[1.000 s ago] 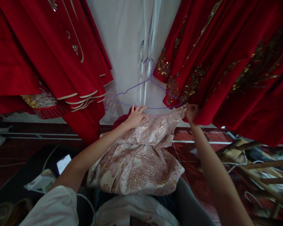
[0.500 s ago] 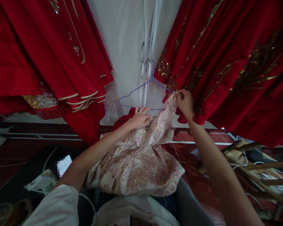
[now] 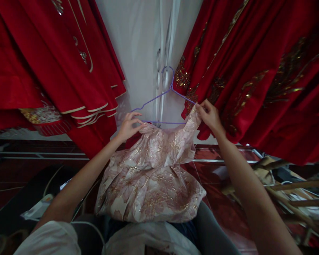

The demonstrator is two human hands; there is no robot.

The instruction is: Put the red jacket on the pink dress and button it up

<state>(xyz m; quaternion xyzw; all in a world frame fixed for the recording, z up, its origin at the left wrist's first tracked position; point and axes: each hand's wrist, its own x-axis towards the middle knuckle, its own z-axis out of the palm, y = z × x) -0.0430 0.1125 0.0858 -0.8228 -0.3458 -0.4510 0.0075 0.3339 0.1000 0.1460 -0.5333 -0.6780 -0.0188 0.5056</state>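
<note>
A pale pink dress (image 3: pixel 154 187) with gold floral brocade lies across my lap, its top raised toward a thin purple hanger (image 3: pixel 156 96). My right hand (image 3: pixel 208 115) pinches the dress's right shoulder at the hanger's right end, which sits inside that shoulder. At the hanger's left end, my left hand (image 3: pixel 129 125) has its fingers curled round the wire, hiding the tip. The dress's left shoulder lies just beside those fingertips; whether they touch it I cannot tell.
Red garments with gold and silver trim hang at the left (image 3: pixel 95 81) and right (image 3: pixel 244 71). White doors (image 3: pixel 133 42) with handles stand between them. A dark seat (image 3: pixel 21 198) holds a plastic packet (image 3: pixel 38 209) at lower left. Wooden bars (image 3: pixel 303 186) and clutter fill the lower right.
My left hand has moved left from the dress's neckline to the hanger's left end. The dress's left shoulder now stands up beside it. My right hand stays at the right shoulder.
</note>
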